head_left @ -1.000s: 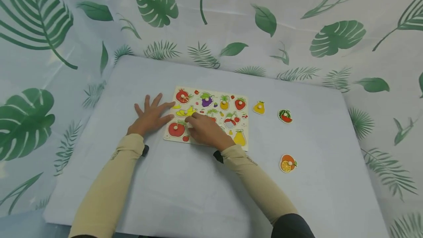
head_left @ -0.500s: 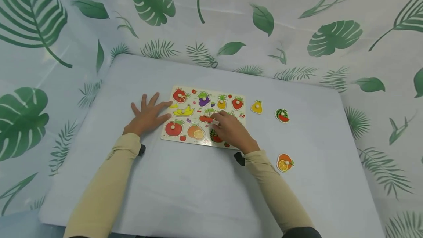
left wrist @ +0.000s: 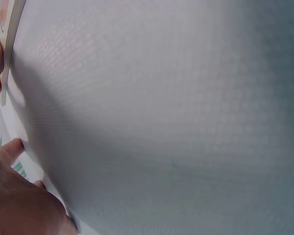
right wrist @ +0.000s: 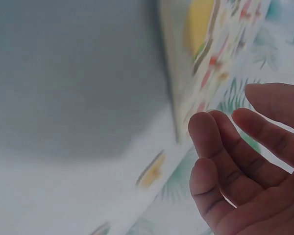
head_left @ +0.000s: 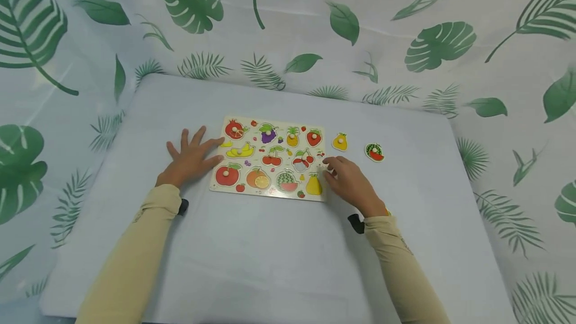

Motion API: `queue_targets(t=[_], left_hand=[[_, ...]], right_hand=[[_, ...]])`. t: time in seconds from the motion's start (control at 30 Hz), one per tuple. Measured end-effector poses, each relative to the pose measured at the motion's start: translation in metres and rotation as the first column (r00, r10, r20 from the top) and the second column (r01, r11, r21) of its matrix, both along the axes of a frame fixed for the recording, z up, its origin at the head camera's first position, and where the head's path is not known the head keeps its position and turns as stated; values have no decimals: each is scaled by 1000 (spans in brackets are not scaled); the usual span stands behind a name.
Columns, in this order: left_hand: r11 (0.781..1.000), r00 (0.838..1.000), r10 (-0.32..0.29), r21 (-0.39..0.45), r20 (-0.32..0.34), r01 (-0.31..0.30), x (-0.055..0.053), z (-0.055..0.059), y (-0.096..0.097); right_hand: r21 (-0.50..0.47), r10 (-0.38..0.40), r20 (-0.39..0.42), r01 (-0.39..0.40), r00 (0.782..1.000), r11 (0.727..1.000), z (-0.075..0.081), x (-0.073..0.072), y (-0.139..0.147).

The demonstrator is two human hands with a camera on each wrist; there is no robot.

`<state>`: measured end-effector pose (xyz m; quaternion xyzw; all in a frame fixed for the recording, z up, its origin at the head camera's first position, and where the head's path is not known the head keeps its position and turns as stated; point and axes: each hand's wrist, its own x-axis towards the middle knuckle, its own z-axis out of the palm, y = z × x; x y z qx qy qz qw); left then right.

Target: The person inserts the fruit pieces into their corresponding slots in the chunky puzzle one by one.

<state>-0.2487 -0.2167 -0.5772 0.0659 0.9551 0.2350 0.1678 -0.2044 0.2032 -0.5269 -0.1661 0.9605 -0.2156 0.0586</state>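
A wooden fruit puzzle board [head_left: 281, 129] lies on the table. My left hand [head_left: 186, 161] is spread flat beside it, thumb and index fingertip at its left edge. At the right edge hovers my right hand [head_left: 351, 181], its fingers loosely bent; the right wrist view shows nothing between them. Knobbed pieces such as the apple [head_left: 227, 176] and strawberry [head_left: 314, 137] sit in the board. Printed orange [head_left: 258, 179], watermelon [head_left: 286, 182] and pear [head_left: 314, 184] spots along the bottom row show no knobs.
A loose pear piece [head_left: 340, 141] and a watermelon piece [head_left: 374, 152] lie right of the board. The right wrist mostly hides the orange piece [head_left: 389, 212]. Leaf-patterned cloth [head_left: 342, 64] hangs behind the white table [head_left: 252, 264].
My right hand has moved right across the board, from beside the bananas to its right edge. The left hand stays put. The whole view has shifted, and the orange piece is now mostly covered.
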Motion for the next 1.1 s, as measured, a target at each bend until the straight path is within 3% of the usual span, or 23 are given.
queue_targets(t=[0.27,0.6,1.1], left_hand=[[1000,1000,0,10,-2,0,-1,-4,-3],[1000,1000,-2,14,1,2,0,-2,-4],[1000,1000,-3,20,25,3,3,5,-1]], right_hand=[[52,-99,26,98,995,994,6,13,41],[64,-173,91,168,981,984,6,43,89],[81,-210,120,202,970,976,-6,79,118]])
